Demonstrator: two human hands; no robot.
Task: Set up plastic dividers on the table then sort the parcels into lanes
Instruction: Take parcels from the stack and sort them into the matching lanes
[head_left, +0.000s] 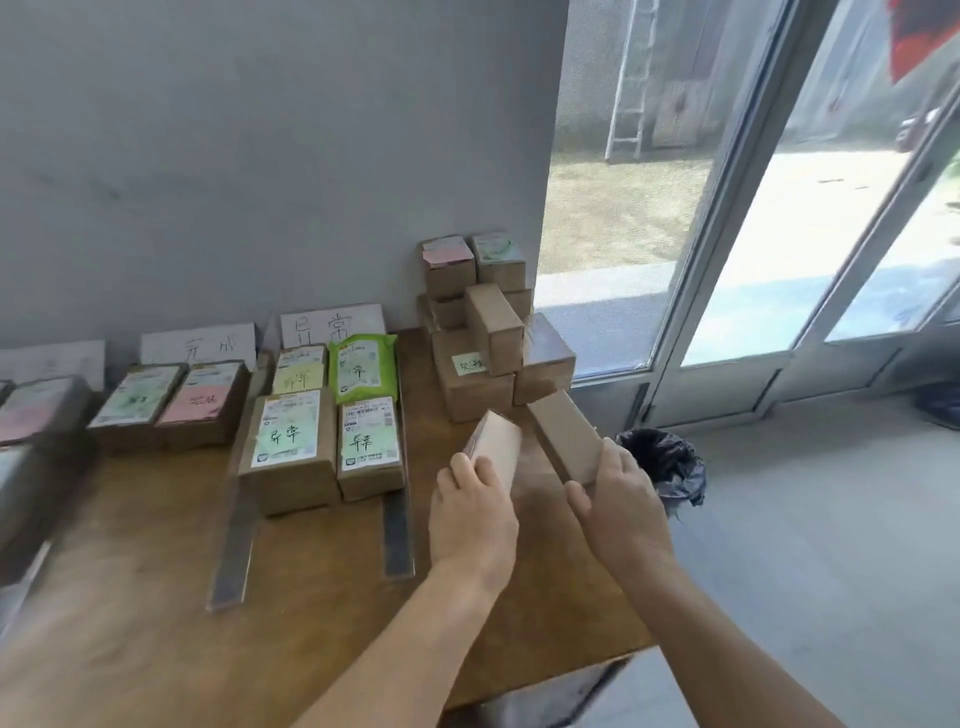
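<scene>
Meanwhile, two hands (470, 512) (621, 506) grip two brown parcels (498, 447) (566, 434), one each.

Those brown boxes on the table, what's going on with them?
A person is sorting parcels. The left hand grips one small brown parcel and the right hand grips another, both held near the unsorted stack at the table's far right corner. To the left, clear plastic dividers split the table into lanes, where labelled parcels and a green packet already lie below paper signs on the wall.
</scene>
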